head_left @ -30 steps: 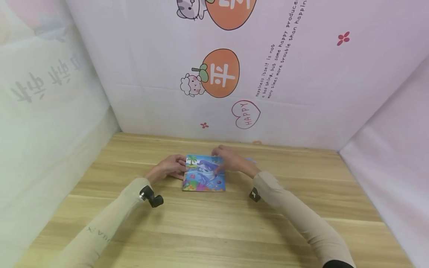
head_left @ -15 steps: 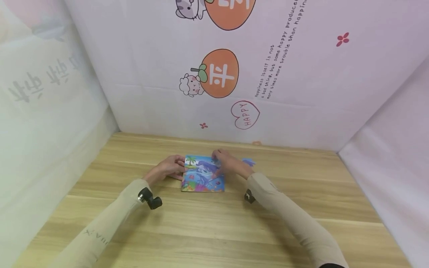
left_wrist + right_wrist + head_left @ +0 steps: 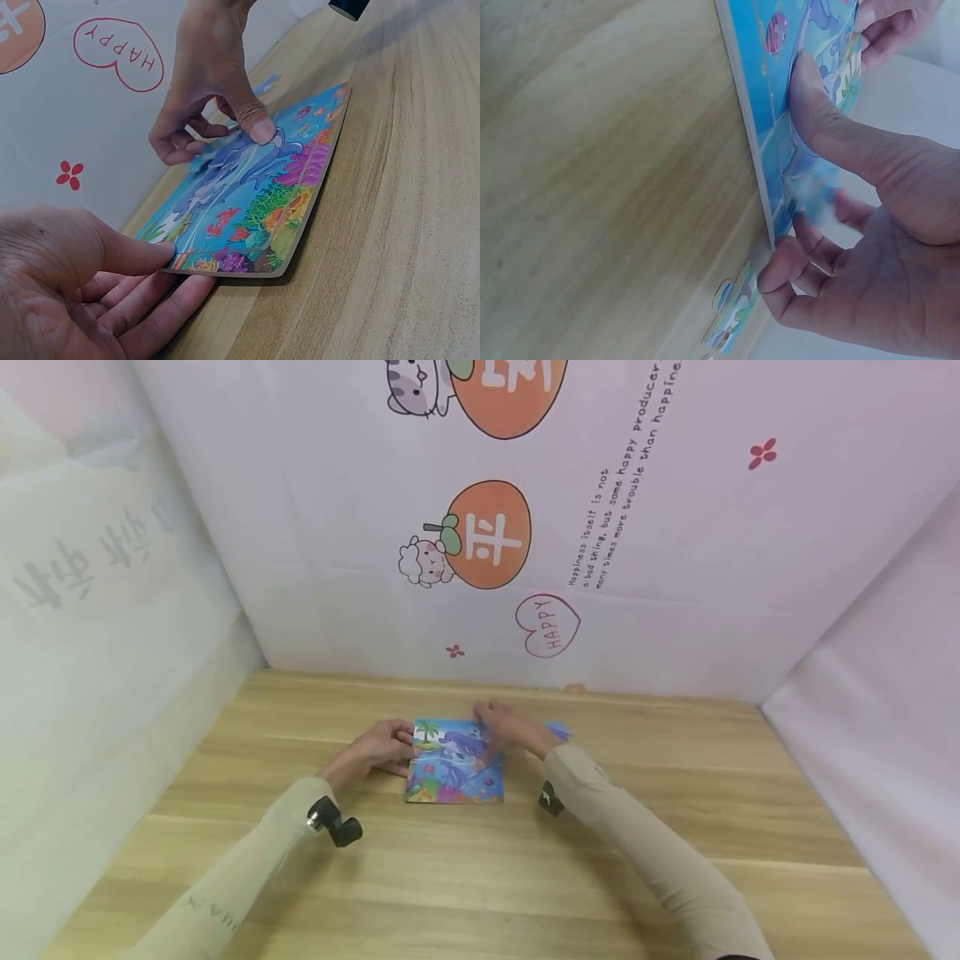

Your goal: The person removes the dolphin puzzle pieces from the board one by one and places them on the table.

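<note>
A jigsaw puzzle (image 3: 450,772) with a dolphin and coral picture lies in a thin tray near the far side of the table. My left hand (image 3: 382,747) grips its left edge, thumb on top and fingers beneath, as the left wrist view shows (image 3: 97,285). Over the upper right corner is my right hand (image 3: 506,727). Its thumb presses on the picture, while its curled fingers hold a small light-blue puzzle piece (image 3: 814,196), blurred, at a gap near the corner. In the right wrist view, the puzzle's edge (image 3: 754,142) sits close to the fingertips.
Loose blue-purple puzzle pieces (image 3: 558,732) lie right of the board, partly hidden by the right wrist. More pieces (image 3: 735,307) show beside the board in the right wrist view. A printed white cloth wall (image 3: 637,635) rises behind the wooden table (image 3: 450,885).
The right forearm has shifted slightly left, and the right hand's fingers have moved a little at the puzzle's corner. The left hand keeps its grip. The head view has tilted up slightly.
</note>
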Available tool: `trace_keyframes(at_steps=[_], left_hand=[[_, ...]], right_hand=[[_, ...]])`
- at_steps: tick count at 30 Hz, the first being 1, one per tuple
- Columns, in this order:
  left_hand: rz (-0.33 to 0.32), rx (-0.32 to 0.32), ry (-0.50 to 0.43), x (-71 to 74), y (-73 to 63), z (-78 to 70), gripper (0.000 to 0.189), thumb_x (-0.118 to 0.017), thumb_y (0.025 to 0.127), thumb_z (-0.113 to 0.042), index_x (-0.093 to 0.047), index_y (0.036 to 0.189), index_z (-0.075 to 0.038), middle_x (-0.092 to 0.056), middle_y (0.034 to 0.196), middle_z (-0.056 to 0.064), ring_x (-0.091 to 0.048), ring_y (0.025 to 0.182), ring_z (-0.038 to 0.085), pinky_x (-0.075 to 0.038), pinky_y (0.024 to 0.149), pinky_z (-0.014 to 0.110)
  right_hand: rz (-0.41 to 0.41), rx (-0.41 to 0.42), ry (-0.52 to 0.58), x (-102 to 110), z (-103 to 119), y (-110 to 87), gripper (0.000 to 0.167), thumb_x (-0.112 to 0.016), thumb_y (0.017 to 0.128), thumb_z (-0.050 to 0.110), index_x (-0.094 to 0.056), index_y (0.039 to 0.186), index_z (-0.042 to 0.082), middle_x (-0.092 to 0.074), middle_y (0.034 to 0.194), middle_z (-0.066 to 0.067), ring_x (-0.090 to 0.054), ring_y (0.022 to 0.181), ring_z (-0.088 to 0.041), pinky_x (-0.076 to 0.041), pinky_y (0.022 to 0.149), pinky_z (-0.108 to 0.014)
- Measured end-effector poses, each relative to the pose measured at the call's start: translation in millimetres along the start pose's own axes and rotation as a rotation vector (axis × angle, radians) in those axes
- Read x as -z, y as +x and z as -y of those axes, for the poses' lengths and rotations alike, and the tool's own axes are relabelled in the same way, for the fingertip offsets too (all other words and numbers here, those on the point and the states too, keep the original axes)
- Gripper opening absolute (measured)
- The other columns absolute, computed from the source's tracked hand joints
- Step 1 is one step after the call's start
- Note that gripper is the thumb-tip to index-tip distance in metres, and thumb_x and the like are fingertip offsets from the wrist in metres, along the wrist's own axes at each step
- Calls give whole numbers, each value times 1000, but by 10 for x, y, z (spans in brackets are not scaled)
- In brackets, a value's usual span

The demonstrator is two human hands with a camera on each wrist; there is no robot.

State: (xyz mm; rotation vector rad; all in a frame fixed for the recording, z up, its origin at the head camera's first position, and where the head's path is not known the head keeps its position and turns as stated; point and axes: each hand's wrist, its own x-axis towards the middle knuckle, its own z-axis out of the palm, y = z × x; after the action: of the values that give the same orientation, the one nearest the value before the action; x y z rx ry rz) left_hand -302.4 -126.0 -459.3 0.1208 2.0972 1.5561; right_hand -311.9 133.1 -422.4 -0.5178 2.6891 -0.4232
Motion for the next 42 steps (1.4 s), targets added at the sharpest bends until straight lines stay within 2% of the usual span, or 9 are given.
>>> trace_keyframes(at_steps=[6, 11, 15, 21, 27, 29, 35, 38, 42], left_hand=[[-12, -6, 14, 13, 6, 18, 54, -65, 97, 5, -43, 147, 9, -50, 116, 12, -63, 93, 20, -68, 74, 29], [-8, -2, 12, 28, 26, 23, 56, -65, 97, 5, -42, 148, 8, -50, 114, 11, -63, 92, 19, -68, 74, 28], [2, 2, 11, 27, 27, 15, 57, -65, 98, 4, -40, 149, 9, -50, 117, 12, -63, 93, 19, -68, 77, 29], [-4, 10, 5, 24, 26, 23, 57, -65, 97, 5, -41, 149, 8, -50, 119, 13, -62, 93, 19, -68, 76, 29], [-9, 13, -16, 6, 41, 25, 54, -66, 96, 6, -44, 146, 9, -50, 114, 11, -62, 90, 18, -68, 75, 29], [-14, 16, -18, 0, 40, 20, 54, -66, 96, 6, -44, 146, 9, -50, 114, 11, -62, 90, 18, -68, 75, 29], [-18, 16, -6, -12, 35, 28, 54, -65, 97, 6, -44, 147, 8, -52, 116, 13, -64, 90, 20, -68, 75, 29], [-20, 19, -9, -13, 39, 37, 53, -65, 97, 5, -45, 146, 8, -52, 118, 13, -64, 91, 20, -68, 75, 29], [-28, 24, -8, 9, 46, 32, 52, -66, 98, 4, -46, 146, 7, -51, 118, 13, -64, 92, 20, -68, 75, 28]], right_hand=[[-5, 57, 85, -37, 59, 17, 69, -95, 74, 15, -41, 117, 8, -46, 98, -3, -50, 95, -21, -55, 85, -35], [16, 95, 132, -35, 69, 7, 67, -91, 78, 11, -37, 116, 5, -39, 88, -2, -48, 87, -20, -49, 76, -33], [28, 146, 160, -58, 19, 6, 62, -88, 82, 9, -33, 112, 7, -38, 88, -3, -48, 88, -21, -48, 76, -32], [68, 307, 181, -92, -55, 18, 42, -72, 96, 2, -34, 114, 4, -46, 101, -9, -54, 105, -26, -56, 92, -36], [79, 343, 157, -84, -123, -18, 23, -56, 107, 6, -46, 126, 3, -58, 99, -9, -57, 89, -21, -57, 79, -31], [47, 327, 174, -90, -153, -33, 21, -56, 107, 8, -49, 126, 4, -61, 104, -9, -59, 92, -19, -59, 81, -31], [-147, 332, 307, -99, -275, -43, 26, -69, 99, 5, -55, 122, 2, -67, 110, -14, -65, 101, -25, -61, 90, -37], [-217, 331, 421, -51, -327, -54, 34, -73, 95, 0, -54, 124, -2, -72, 105, -19, -70, 92, -26, -63, 82, -35], [-301, 308, 475, 50, -408, -96, 36, -71, 96, -2, -56, 129, -7, -76, 100, -23, -72, 82, -32, -63, 69, -34]])
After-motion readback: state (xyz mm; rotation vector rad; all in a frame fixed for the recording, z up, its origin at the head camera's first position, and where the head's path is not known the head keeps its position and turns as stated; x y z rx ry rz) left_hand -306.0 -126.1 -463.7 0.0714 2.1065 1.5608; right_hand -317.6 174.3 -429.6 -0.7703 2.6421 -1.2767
